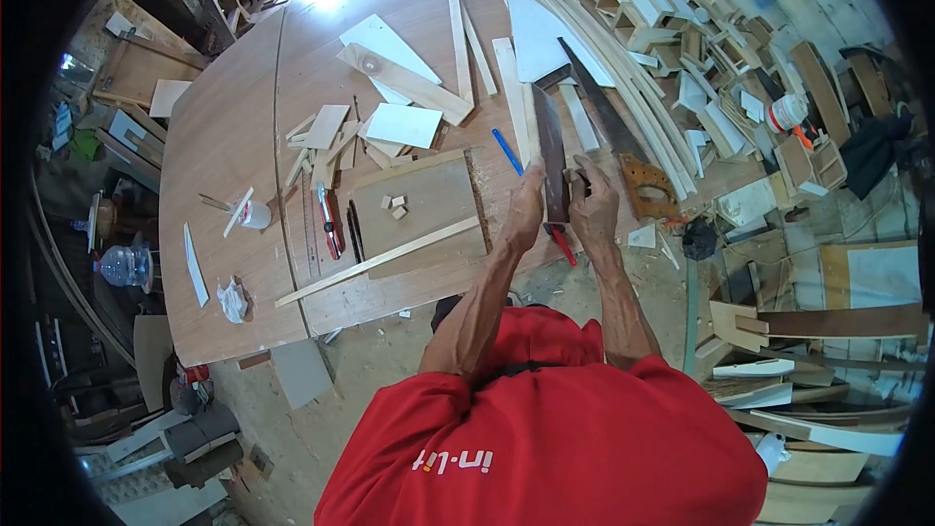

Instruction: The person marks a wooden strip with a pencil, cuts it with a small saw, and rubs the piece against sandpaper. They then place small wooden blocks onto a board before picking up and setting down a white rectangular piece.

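Note:
In the head view, a long dark brown board (552, 151) with a pale wooden edge stands between my hands at the table's front edge. My left hand (526, 206) is closed on its left side. My right hand (594, 203) is at its right side with the fingers bent and pinched together; what they hold is too small to make out. Just right of that hand lies a handsaw (647, 185) with a wooden handle, its dark blade pointing away. A red-handled tool (562, 245) shows below the board's near end. A blue pen-like stick (506, 151) lies to the left.
On the wooden table (219, 136) are white offcuts (404, 125), a red utility knife (329, 224), a long wood strip (390, 258) and a white cup (255, 214). Long pale strips (623, 88) run along the right. Small wooden boxes (662, 0) pile up by the wall.

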The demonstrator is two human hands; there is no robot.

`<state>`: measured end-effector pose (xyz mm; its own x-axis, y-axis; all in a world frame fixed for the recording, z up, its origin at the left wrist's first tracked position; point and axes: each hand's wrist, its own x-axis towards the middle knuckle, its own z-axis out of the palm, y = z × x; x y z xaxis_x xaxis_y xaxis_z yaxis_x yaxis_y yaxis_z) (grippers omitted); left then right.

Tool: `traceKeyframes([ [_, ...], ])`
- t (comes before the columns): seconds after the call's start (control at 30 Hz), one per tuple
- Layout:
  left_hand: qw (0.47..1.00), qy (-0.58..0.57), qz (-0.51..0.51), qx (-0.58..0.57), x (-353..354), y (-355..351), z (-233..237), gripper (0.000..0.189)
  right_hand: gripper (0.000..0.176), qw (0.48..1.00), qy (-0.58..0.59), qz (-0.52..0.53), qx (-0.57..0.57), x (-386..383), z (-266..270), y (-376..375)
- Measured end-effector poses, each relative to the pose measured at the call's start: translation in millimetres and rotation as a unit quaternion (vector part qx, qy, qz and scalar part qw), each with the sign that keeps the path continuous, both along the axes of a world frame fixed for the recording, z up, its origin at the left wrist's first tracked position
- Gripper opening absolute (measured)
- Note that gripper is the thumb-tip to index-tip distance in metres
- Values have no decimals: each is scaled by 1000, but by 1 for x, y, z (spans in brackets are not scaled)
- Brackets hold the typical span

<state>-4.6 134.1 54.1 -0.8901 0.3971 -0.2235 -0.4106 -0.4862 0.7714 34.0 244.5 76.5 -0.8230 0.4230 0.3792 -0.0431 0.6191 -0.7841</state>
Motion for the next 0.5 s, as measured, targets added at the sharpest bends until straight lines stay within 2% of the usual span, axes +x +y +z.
traceKeyframes([
  [0.2,1000,-4,-18,-11,3,3,-3,47,14,998,36,-7,48,-2,1,-2],
  [0.3,1000,16,-15,-16,3,2,-3,47,14,1000,-8,3,-8,6,7,-6],
  [0.37,999,-22,-14,31,3,3,2,47,14,998,-4,-8,-63,13,4,-9],
  [0.5,999,28,9,-16,3,14,-16,47,15,999,-25,-37,15,3,3,1],
])
